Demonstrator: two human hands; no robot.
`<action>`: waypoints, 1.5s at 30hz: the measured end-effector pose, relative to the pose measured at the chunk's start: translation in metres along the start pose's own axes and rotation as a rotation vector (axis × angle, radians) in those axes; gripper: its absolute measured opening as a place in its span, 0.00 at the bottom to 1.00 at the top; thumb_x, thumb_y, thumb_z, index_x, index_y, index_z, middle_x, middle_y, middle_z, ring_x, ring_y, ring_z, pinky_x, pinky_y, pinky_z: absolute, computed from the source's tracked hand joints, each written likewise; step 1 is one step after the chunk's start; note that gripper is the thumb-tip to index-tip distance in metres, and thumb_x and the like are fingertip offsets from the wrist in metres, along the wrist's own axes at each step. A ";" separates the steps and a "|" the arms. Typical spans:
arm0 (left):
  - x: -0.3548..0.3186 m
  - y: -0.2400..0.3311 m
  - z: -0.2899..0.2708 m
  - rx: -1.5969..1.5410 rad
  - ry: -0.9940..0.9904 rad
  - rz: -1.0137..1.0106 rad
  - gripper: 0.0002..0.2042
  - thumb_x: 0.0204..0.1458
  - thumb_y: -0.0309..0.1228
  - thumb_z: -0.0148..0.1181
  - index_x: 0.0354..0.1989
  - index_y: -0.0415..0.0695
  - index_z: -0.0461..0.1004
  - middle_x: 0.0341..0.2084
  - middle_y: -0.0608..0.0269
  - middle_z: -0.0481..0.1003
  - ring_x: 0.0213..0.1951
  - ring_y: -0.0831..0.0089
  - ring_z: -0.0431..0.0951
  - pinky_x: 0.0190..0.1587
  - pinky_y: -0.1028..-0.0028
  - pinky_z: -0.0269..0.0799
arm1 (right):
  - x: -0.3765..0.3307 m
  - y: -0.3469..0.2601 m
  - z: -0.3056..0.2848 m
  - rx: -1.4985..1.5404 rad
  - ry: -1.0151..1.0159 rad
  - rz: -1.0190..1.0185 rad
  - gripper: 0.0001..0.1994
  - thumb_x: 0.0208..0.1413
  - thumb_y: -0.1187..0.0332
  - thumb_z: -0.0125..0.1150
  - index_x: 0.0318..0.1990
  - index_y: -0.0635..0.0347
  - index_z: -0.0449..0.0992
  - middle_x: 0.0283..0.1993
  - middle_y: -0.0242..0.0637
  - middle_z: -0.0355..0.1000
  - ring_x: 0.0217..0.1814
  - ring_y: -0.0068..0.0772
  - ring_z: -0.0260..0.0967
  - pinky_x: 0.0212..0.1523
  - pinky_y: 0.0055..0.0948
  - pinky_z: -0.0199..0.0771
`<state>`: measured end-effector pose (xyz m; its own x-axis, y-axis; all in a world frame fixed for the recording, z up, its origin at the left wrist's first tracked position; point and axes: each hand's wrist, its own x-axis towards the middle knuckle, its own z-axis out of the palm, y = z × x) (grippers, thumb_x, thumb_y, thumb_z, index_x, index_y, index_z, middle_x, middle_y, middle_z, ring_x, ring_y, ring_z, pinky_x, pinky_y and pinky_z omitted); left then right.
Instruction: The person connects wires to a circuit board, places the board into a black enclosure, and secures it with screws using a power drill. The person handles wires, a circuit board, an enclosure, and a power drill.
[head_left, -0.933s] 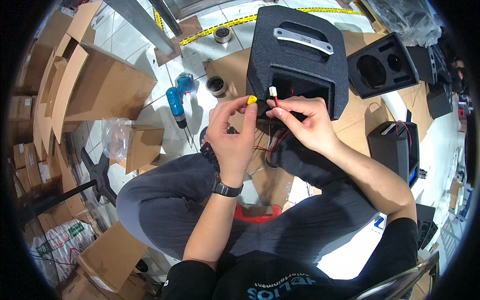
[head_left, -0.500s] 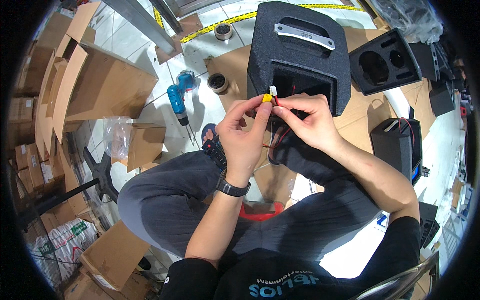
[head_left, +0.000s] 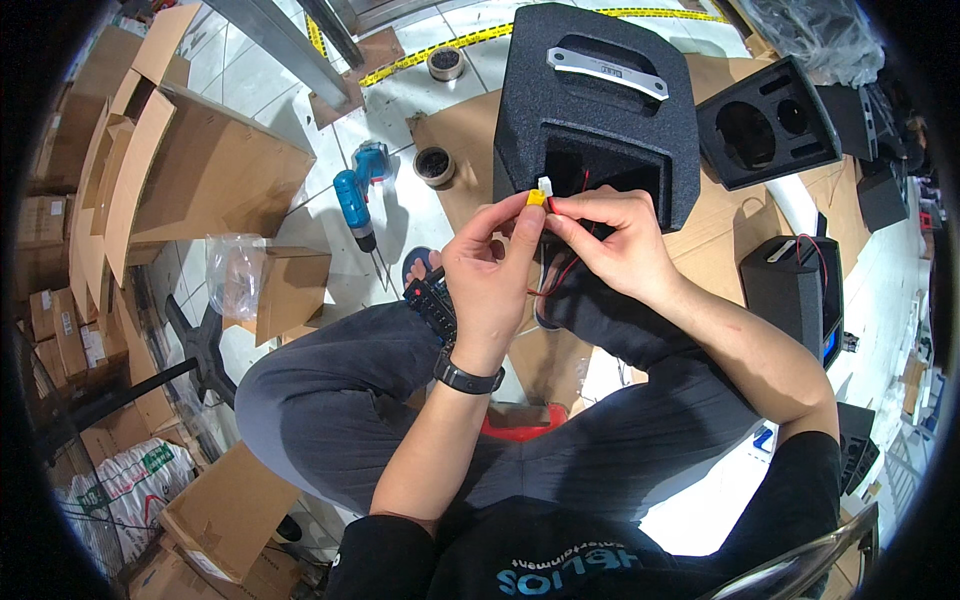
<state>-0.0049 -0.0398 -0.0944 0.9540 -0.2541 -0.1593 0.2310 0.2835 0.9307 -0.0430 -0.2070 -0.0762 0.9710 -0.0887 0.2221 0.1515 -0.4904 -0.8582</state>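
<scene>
In front of the black speaker cabinet (head_left: 600, 120), my two hands meet fingertip to fingertip. My left hand (head_left: 488, 255) pinches a small yellow connector (head_left: 536, 198) between thumb and forefinger. Close beside it, my right hand (head_left: 612, 225) pinches red wire, with a white plug (head_left: 545, 186) standing just above the fingertips. Whether the plug and the yellow connector touch is too small to tell. Thin red wires hang below the hands. Under my left wrist, a dark panel with rows of knobs or terminals (head_left: 430, 303) is partly hidden by that hand.
A blue cordless drill (head_left: 353, 200) stands on the tiles to the left, near round tubs of dark screws (head_left: 434, 165). Cardboard boxes (head_left: 220, 170) crowd the left side. An empty black speaker shell (head_left: 768, 125) and another cabinet (head_left: 785, 290) stand on the right.
Both hands stay nearly in place, with slight finger shifts. The white plug sits a little lower and closer to the yellow connector.
</scene>
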 end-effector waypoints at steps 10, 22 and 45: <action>0.001 -0.001 -0.001 0.062 -0.008 0.063 0.12 0.60 0.27 0.70 0.50 0.38 0.84 0.38 0.67 0.82 0.39 0.83 0.74 0.44 0.80 0.70 | -0.002 0.002 0.001 -0.007 0.023 0.004 0.10 0.58 0.73 0.72 0.46 0.59 0.88 0.40 0.42 0.86 0.40 0.32 0.86 0.42 0.29 0.82; -0.010 0.005 0.010 0.023 0.041 -0.013 0.12 0.60 0.29 0.71 0.49 0.37 0.84 0.38 0.67 0.82 0.38 0.84 0.75 0.41 0.80 0.71 | -0.004 -0.007 -0.003 -0.420 0.035 -0.272 0.06 0.54 0.72 0.68 0.39 0.57 0.86 0.39 0.36 0.85 0.42 0.34 0.84 0.46 0.36 0.69; 0.030 0.018 -0.020 0.487 0.202 0.457 0.08 0.58 0.26 0.69 0.44 0.42 0.83 0.33 0.67 0.81 0.37 0.79 0.75 0.36 0.77 0.66 | 0.008 -0.002 -0.005 0.011 0.076 -0.081 0.10 0.61 0.72 0.67 0.49 0.62 0.86 0.38 0.46 0.85 0.38 0.38 0.86 0.39 0.30 0.82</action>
<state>0.0318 -0.0238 -0.0893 0.9630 -0.0175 0.2689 -0.2687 -0.1382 0.9533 -0.0363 -0.2116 -0.0705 0.9386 -0.1152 0.3252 0.2313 -0.4894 -0.8409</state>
